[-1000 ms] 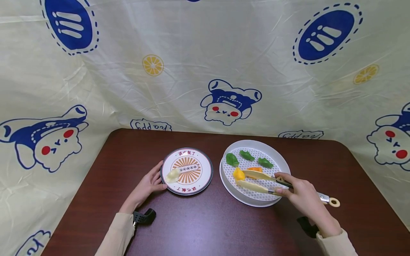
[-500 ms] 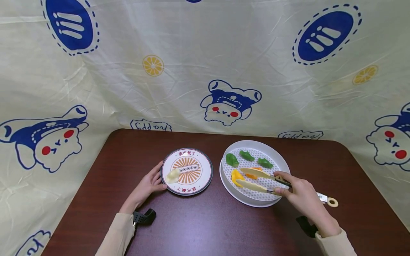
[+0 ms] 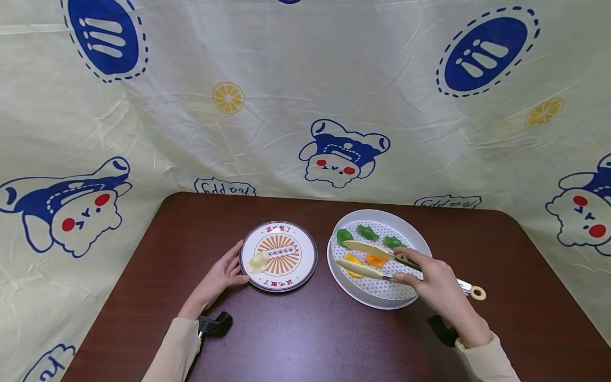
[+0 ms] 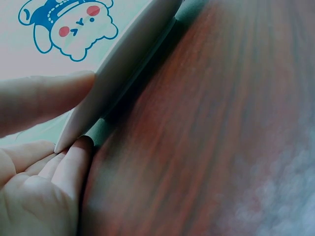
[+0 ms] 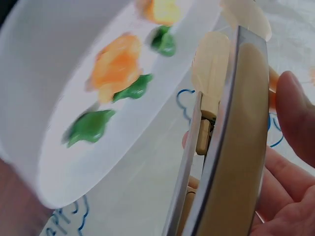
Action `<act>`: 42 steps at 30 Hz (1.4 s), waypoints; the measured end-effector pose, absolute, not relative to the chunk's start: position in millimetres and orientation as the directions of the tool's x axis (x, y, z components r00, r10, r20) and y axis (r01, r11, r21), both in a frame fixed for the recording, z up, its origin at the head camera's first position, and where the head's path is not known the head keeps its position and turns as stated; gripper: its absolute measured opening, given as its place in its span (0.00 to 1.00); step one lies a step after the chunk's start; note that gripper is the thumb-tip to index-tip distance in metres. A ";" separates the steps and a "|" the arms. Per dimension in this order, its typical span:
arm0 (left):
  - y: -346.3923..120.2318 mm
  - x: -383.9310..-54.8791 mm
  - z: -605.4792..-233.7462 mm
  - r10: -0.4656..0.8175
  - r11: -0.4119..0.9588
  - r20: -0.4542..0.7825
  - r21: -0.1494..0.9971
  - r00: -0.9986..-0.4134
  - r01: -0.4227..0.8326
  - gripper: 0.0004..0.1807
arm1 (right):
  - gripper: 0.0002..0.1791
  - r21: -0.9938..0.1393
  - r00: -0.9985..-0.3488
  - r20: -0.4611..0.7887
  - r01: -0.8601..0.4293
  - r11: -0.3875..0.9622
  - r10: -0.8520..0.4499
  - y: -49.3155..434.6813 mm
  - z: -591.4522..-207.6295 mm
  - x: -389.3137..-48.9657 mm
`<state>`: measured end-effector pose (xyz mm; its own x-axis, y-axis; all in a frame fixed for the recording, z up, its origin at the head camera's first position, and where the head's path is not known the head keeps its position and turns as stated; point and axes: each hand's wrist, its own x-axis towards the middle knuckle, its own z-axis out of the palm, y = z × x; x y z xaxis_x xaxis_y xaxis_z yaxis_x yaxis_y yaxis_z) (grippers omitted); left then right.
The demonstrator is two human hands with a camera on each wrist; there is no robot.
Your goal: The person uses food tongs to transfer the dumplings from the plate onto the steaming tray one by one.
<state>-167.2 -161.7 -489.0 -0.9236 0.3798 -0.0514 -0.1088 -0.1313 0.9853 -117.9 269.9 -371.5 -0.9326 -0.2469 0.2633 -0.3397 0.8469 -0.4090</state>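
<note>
On the left, my left hand [image 3: 224,276] holds the rim of a round white plate [image 3: 300,260] with a red-and-orange print. Its thumb [image 4: 59,101] is on the rim, with fingers beneath. A pale dumpling-like piece [image 3: 258,262] lies on the plate's left side. My right hand [image 3: 439,286] grips a pair of cream-tipped tongs [image 3: 367,248], their arms spread. The tongs reach over a white steamer tray [image 3: 420,233] with a dotted liner. A yellow dumpling-like piece [image 3: 354,260] shows between the tips, partly hidden by the lower arm; an orange one [image 3: 376,260] lies beside it.
Several green pieces [image 3: 367,232] lie along the far side of the tray. The brown table [image 3: 305,339] ends at a printed pale cloth [image 3: 267,138] behind it.
The yellow piece, bunched at the tongs' tips at first, now lies flatter on the liner. My right hand has moved left with the tongs. The left hand and plate stay still.
</note>
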 end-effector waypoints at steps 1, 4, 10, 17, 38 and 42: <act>-161.7 -167.2 -488.9 0.380 -0.132 -0.052 0.985 -0.924 -0.110 0.51 | 0.27 -0.418 -0.933 0.258 -0.340 0.842 -0.249 265.6 -370.7 -118.9; -161.5 -167.4 -488.9 0.379 -0.140 -0.053 0.984 -0.924 -0.114 0.51 | 0.29 -0.446 -0.932 0.242 -0.353 0.822 -0.269 251.4 -370.0 -122.6; -161.2 -167.2 -488.0 0.378 -0.147 -0.053 0.982 -0.924 -0.117 0.51 | 0.30 -0.462 -0.900 0.255 -0.434 0.774 -0.352 218.9 -376.8 -130.9; -161.2 -166.9 -486.8 0.370 -0.140 -0.065 0.982 -0.927 -0.124 0.51 | 0.31 -0.448 -0.868 0.259 -0.497 0.743 -0.424 182.8 -388.8 -138.5; -162.1 -167.5 -487.6 0.386 -0.133 -0.059 0.984 -0.921 -0.118 0.51 | 0.30 -0.457 -0.877 0.171 -0.474 0.753 -0.449 133.1 -402.9 -157.4; -162.4 -167.2 -487.6 0.386 -0.135 -0.061 0.983 -0.921 -0.122 0.51 | 0.31 -0.460 -0.877 0.164 -0.473 0.751 -0.452 127.9 -403.3 -160.7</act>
<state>-167.2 -162.4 -487.6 -0.9206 0.3855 -0.0614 -0.1220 -0.1348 0.9833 -160.7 127.9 -403.3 -0.8767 -0.4524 0.1637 -0.4734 0.7510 -0.4602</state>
